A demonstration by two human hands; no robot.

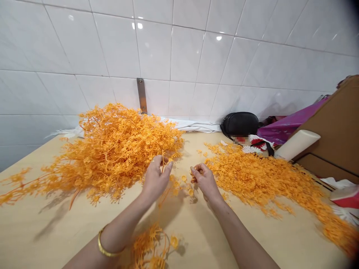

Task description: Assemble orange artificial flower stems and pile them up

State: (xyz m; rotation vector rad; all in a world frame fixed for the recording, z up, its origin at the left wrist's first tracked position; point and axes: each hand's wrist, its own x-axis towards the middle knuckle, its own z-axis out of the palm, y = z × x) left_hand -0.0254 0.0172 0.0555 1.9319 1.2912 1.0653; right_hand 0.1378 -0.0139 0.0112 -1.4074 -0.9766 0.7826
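Note:
My left hand (155, 178) pinches a thin orange plastic sprig (163, 161), whose stem trails down past the fingers. My right hand (204, 182) is pinched around a small orange piece (193, 179), partly hidden by the fingers. Just left of my hands lies a large heap of orange artificial foliage (112, 149). A flatter spread of small orange sprigs (266, 181) covers the table to the right. A smaller orange bunch (150, 246) lies below my left forearm, and a gold bangle (105, 243) circles my left wrist.
The light wooden table (84, 228) meets a white tiled wall (154, 48) bearing a metal bracket (141, 95). At the back right are a black bag (239, 124), purple cloth (291, 123), a cream cylinder (297, 144) and a brown panel (336, 123).

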